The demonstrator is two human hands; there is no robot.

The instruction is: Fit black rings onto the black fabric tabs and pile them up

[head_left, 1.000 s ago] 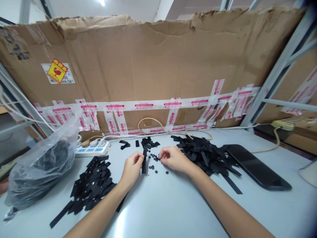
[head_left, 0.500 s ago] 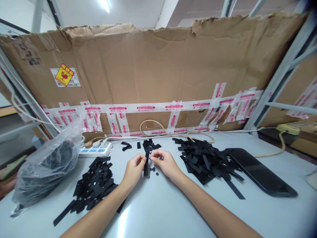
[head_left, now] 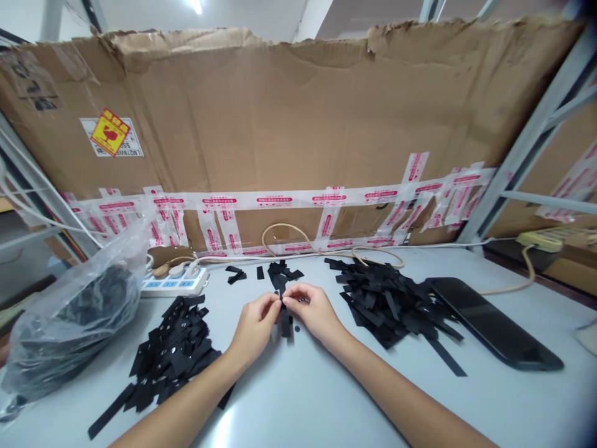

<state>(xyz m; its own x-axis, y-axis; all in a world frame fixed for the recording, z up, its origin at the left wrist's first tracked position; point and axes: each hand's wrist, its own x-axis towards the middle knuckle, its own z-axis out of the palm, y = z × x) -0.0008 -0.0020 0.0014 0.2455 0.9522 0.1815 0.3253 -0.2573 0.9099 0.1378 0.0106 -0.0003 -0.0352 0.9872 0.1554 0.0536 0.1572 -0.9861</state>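
Note:
My left hand (head_left: 258, 318) pinches a short black strip (head_left: 286, 323) between thumb and forefinger, above the middle of the table. My right hand (head_left: 311, 306) meets it there, its thumb and forefinger closed at the strip's edge; whatever small part sits in that pinch is hidden. A small black round piece (head_left: 297, 328) lies just right of the strip. Beyond my fingertips is a small heap of black strips (head_left: 280, 271). To the left spreads a pile of black strips with shiny round fittings (head_left: 175, 354), and to the right a larger pile of plain-looking strips (head_left: 387, 298).
A clear plastic bag (head_left: 88, 311) of dark pieces stands at far left, beside a white power strip (head_left: 175, 284). A dark, flat, rounded tray-like object (head_left: 494, 323) lies at right. A taped cardboard sheet (head_left: 280, 124) walls off the back, with a beige cable (head_left: 289, 226) before it.
My hands have come together at the strip, which has shifted slightly right. The right fingertips, apart from the left ones before, now touch them. The camera view has shifted a little.

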